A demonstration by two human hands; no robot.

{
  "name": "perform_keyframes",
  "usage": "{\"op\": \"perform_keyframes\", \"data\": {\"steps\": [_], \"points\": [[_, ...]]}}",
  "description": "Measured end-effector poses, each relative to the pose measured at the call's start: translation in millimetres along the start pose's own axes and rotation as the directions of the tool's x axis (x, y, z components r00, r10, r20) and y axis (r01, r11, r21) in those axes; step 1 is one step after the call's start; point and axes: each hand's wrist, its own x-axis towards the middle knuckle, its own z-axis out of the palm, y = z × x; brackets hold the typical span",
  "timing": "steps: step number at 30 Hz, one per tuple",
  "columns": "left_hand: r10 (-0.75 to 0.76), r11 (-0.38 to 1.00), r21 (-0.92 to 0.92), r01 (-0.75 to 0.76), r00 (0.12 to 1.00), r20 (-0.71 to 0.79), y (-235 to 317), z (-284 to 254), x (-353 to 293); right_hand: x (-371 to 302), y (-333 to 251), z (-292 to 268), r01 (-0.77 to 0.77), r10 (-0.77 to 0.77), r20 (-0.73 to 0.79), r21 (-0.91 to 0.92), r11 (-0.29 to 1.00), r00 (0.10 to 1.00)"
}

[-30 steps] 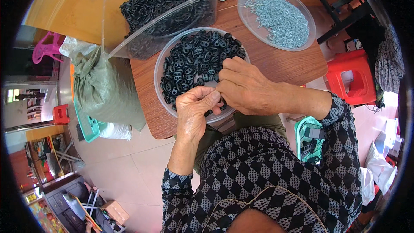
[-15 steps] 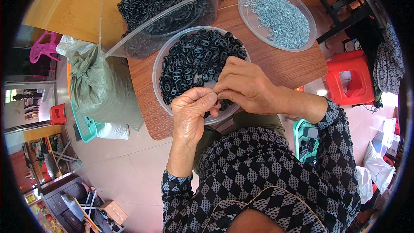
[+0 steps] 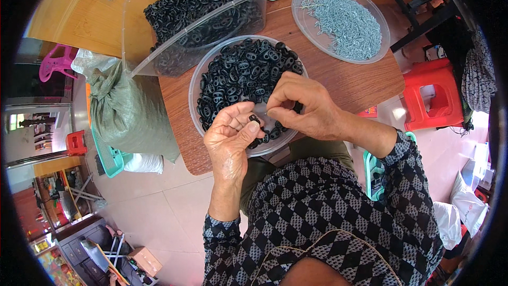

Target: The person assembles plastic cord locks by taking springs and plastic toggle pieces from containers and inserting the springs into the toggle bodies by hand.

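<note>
Over the near rim of a round clear tub, my left hand is closed, with thumb and fingertips pinching a small black oval plastic piece. Just to its right, my right hand is closed in a pinch, its fingertips apart from that piece. What these fingers hold, if anything, is too small to make out; some black shows under the curled fingers. Many similar black two-holed pieces fill the tub below both hands.
Behind the tub stands a large clear bin of black pieces. A round tray with thin silvery screw-like parts lies far right on the wooden table. A green sack stands left, a red stool right.
My hands have drawn apart from where their fingertips met. The black piece now shows plainly in my left hand. The view has shifted slightly.
</note>
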Motion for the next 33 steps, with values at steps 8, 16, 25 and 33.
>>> {"op": "perform_keyframes", "data": {"steps": [8, 16, 25, 33], "points": [[0.093, 0.989, 0.116, -0.086, 0.994, -0.054, -2.9, 2.2, -4.0, -1.0, -5.9, 10.6, -0.175, 0.171, 0.039, 0.155, 0.972, 0.985], [0.105, 0.982, 0.166, -0.09, 0.991, -0.079, -0.9, 7.3, -8.0, -1.5, -7.0, 12.9, -0.318, 0.304, 0.091, 0.284, 0.905, 0.948], [0.101, 0.975, 0.202, -0.087, 0.993, -0.059, 0.2, 5.4, -9.5, -1.7, -9.8, 12.8, -0.446, 0.414, 0.168, 0.362, 0.818, 0.895], [0.125, 0.965, 0.243, -0.102, 0.989, -0.079, 0.6, 5.6, -9.4, -1.2, -8.8, 15.3, -0.482, 0.448, 0.184, 0.41, 0.774, 0.875]]}}
